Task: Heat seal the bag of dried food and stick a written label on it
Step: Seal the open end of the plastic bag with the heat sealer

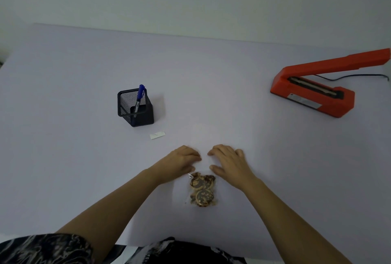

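A clear plastic bag [204, 165] lies on the table in front of me, with round brown dried food [202, 189] bunched in its near end. My left hand [182, 160] and my right hand [229, 159] lie palm down on the bag's empty upper part, one on each side, fingertips pointing towards each other and nearly meeting. Both press the plastic flat against the table. A small white label [157, 135] lies to the left of the hands. The orange heat sealer [313, 90] stands at the far right with its arm raised.
A black mesh pen holder [135, 107] with a blue marker [140, 96] in it stands at the left, just beyond the label. The sealer's black cable [359, 76] trails off to the right. The pale table top [84, 158] ends at a wall behind.
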{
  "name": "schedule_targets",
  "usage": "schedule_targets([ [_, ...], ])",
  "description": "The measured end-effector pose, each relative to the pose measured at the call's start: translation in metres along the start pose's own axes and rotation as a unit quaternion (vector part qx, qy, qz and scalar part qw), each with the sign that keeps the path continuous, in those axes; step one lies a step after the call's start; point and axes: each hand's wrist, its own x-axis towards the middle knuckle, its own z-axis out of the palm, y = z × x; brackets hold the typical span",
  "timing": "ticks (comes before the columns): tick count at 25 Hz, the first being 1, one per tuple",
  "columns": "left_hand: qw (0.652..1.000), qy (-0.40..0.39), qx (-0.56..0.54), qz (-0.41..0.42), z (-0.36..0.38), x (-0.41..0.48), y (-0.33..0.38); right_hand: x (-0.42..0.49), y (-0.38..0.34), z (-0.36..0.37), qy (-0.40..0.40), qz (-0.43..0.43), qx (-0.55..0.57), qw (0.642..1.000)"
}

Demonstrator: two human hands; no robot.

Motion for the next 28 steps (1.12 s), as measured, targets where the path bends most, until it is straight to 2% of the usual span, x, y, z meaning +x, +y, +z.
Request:
schedule_targets([
  [7, 0.998, -0.059, -0.018, -0.021, -0.018, 0.018, 0.0, 0.009, 0.005, -0.005, -0.036, -0.001, -0.013, 0.999],
  [17, 0.994, -0.066, 0.055, -0.061, -0.027, 0.037, -0.002, 0.033, 0.006, -0.023, -0.11, 0.041, -0.001, 0.993],
  [23, 0.988, -0.086, 0.096, -0.091, -0.029, 0.046, -0.006, 0.045, 0.003, -0.024, -0.113, 0.075, 0.017, 0.991],
  [26, 0.987, -0.095, 0.091, -0.094, -0.031, 0.045, -0.005, 0.046, 0.002, -0.022, -0.114, 0.082, 0.03, 0.99],
  [28, 0.988, -0.092, 0.045, -0.112, -0.034, 0.047, -0.004, 0.046, 0.002, -0.021, -0.123, 0.089, 0.064, 0.986],
])
